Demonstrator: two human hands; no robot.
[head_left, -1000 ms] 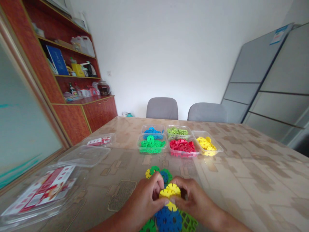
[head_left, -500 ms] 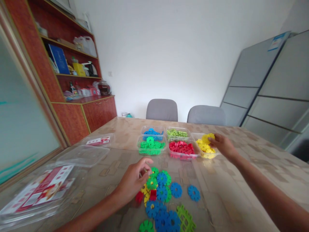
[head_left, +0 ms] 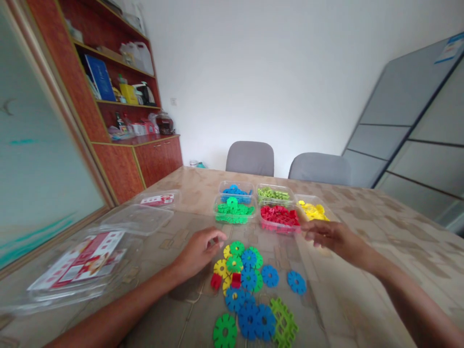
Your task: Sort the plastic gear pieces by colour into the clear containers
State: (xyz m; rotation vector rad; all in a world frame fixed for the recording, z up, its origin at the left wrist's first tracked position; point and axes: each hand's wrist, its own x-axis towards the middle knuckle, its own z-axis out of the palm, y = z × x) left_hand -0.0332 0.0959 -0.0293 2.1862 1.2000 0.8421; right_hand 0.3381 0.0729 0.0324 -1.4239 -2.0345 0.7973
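Left hand [head_left: 199, 250] sits by toy pile [head_left: 243, 273] on table [head_left: 362, 270], fingers bent; grip hard to tell. Right hand [head_left: 328, 236] has come back from yellow tray [head_left: 303, 198], now just beside it. Piece inside? Cannot tell.

Right hand back from the yellow tray

Right hand [head_left: 333, 237], half a second ago at the clear plastic tray of yellow pieces [head_left: 311, 196], now hovers nearer, just before the clear plastic tray of red pieces [head_left: 279, 228]. Left hand [head_left: 199, 249] now sits at the left edge of the cluster of flat plastic gear-shaped pieces [head_left: 250, 270]. A second ago both hands met over it.
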